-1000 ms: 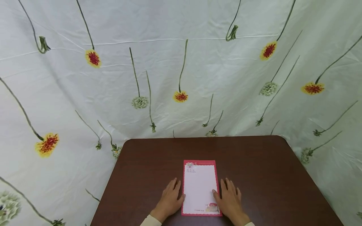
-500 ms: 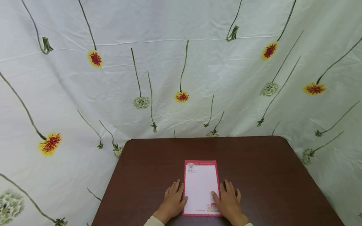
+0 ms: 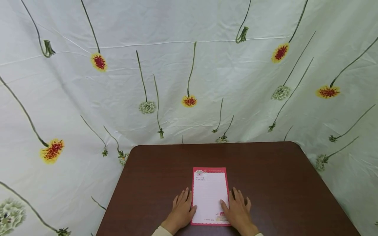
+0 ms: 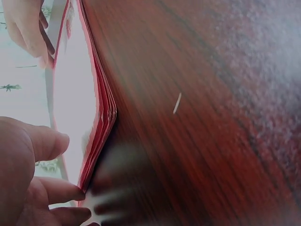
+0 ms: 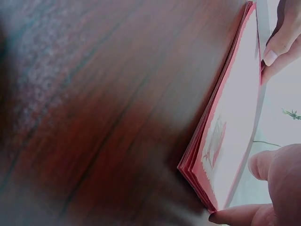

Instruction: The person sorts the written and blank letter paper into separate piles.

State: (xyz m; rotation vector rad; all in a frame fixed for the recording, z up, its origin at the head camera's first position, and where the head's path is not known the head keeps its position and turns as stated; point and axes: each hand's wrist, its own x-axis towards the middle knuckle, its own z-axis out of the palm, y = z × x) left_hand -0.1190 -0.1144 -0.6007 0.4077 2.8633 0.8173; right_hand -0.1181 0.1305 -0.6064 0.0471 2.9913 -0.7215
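A pad of writing paper (image 3: pixel 209 193) with a red border lies flat, a flower printed at its top left and a small picture at its bottom right. Along its left edge rests my left hand (image 3: pixel 180 209), fingers extended and thumb over the lower left border. My right hand (image 3: pixel 238 211) lies against the right edge with its thumb on the page. In the left wrist view, fingertips meet the side of the pad (image 4: pixel 77 99), whose layered red sheets show. The right wrist view has a finger at a corner of the pad (image 5: pixel 230 117) and the thumb above the page.
The dark brown wooden table (image 3: pixel 147 183) has rounded far corners. Behind and beside it hangs a white cloth (image 3: pixel 165 75) printed with flowers. A thin pale sliver (image 4: pixel 177 103) lies on the table in the left wrist view.
My left hand has shifted right and closer against the pad's left edge. My right hand has moved very slightly left, its thumb further over the page. The pad stays nearly in place.
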